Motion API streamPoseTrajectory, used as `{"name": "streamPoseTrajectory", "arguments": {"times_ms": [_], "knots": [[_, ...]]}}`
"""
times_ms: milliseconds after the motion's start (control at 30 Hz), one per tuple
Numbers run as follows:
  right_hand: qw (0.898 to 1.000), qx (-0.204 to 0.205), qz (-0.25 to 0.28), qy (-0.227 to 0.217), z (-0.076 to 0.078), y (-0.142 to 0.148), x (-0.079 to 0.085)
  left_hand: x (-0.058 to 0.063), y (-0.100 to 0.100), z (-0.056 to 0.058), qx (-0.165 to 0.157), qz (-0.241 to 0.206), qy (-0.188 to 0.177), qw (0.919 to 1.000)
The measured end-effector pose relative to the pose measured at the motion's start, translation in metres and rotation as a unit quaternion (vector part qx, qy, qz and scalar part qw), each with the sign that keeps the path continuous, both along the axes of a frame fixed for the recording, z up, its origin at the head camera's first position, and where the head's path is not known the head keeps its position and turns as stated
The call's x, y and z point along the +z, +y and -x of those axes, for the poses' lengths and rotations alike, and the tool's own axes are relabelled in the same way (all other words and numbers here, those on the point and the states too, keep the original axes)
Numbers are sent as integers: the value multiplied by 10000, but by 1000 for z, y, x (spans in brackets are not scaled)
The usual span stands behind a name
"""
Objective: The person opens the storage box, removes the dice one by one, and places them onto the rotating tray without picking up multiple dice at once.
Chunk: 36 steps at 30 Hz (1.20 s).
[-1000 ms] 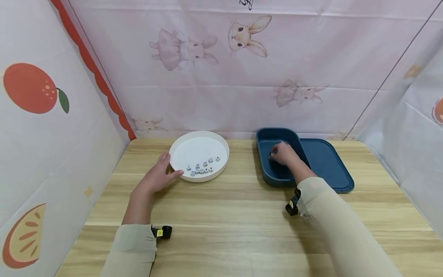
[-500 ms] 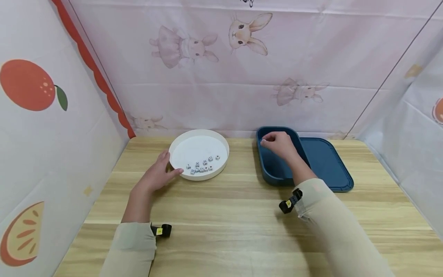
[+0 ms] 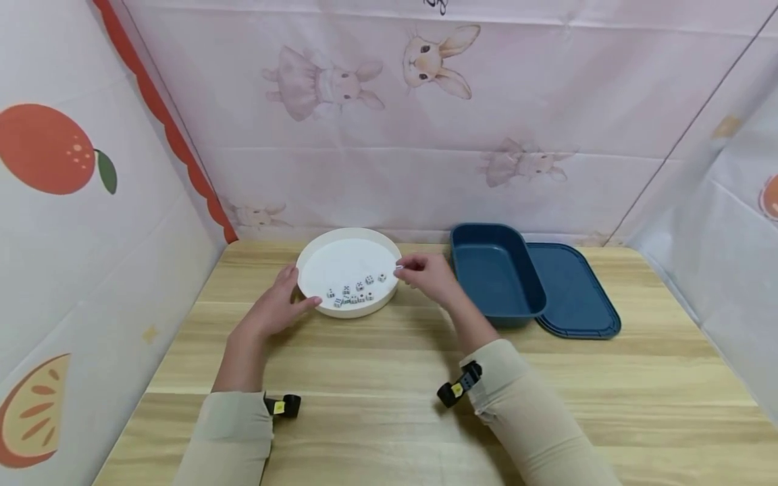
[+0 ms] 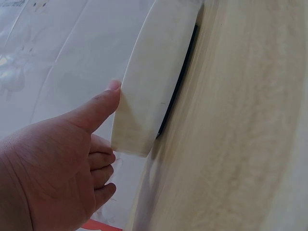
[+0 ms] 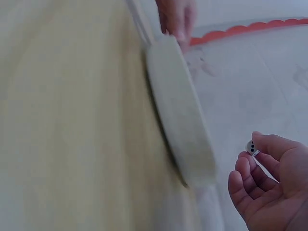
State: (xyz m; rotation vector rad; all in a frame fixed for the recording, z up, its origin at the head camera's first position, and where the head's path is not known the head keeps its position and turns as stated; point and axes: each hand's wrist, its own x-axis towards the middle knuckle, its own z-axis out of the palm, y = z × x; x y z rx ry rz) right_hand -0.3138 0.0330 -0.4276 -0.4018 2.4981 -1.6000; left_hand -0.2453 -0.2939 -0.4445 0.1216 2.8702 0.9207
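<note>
A round white tray (image 3: 358, 312) stands toward the back of the table, with several white dice (image 3: 360, 287) lying in its front and right part. My left hand (image 3: 272, 305) rests against its left side, the straight thumb touching the rim; the left wrist view shows the other fingers loosely bent beside the wall. Between thumb and fingertip, my right hand (image 5: 276, 187) pinches one white die (image 5: 251, 147) with dark pips. In the head view that hand is at the tray's right rim, the die overlapping the edge.
Right of the tray is a deep blue box (image 3: 495, 270) without dice visible inside. A blue lid (image 3: 577, 290) lies on the wooden table (image 3: 377, 405) partly behind the box's right side. Printed cloth (image 3: 365, 182) closes off the back and sides.
My right hand has lifted out of the blue box with a die and moved left to the white tray's right rim. My left hand stays at the tray.
</note>
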Motion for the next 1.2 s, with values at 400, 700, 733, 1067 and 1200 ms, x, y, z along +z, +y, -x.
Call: {"name": "streamPoseTrajectory", "arguments": {"times_ms": [400,700,733,1067,1200], "knots": [[9957,-441,766,-279,-26,2,-17,-8,12,9,-162,-30,-34,9999],[9953,-562,783,-47,-47,26,-8,-7,-9,6,-111,37,94,9999],[9957,-517,768,-1,-48,27,-5,-7,-12,5,-100,59,111,9999],[9873,-643,-344,1410,-61,44,25,17,-15,-13,211,189,458,9986],[9725,-851,-839,1999,-60,52,27,38,11,-19,162,504,1197,9914]]}}
